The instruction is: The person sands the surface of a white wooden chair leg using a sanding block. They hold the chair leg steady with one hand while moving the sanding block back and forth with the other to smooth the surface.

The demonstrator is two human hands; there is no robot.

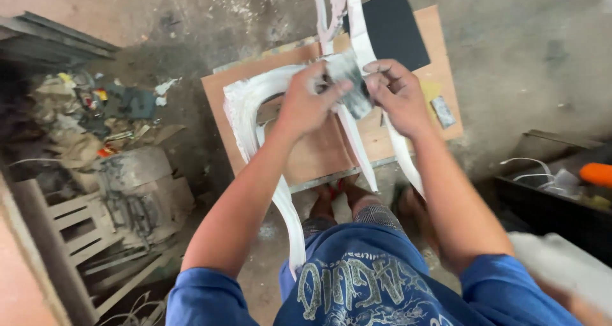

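A concrete floor (523, 58), dusty and stained, surrounds a low plywood board (319, 154), the landmark here. Left of the board lies a heap of rubbish (83, 119) and grey wood scraps (83, 230); right of it, a dark tray (554, 198) with an orange tool. On the board rests a white curved frame (245, 109), one leg running off the near edge toward the feet, with a black sheet (395, 26) at the far edge. Above the board's middle, the left hand (306, 103) and right hand (398, 93) both pinch a grey worn sandpaper piece (350, 84), fingers closed on it. Folding it flat and tight would likely give a firmer rubbing edge.
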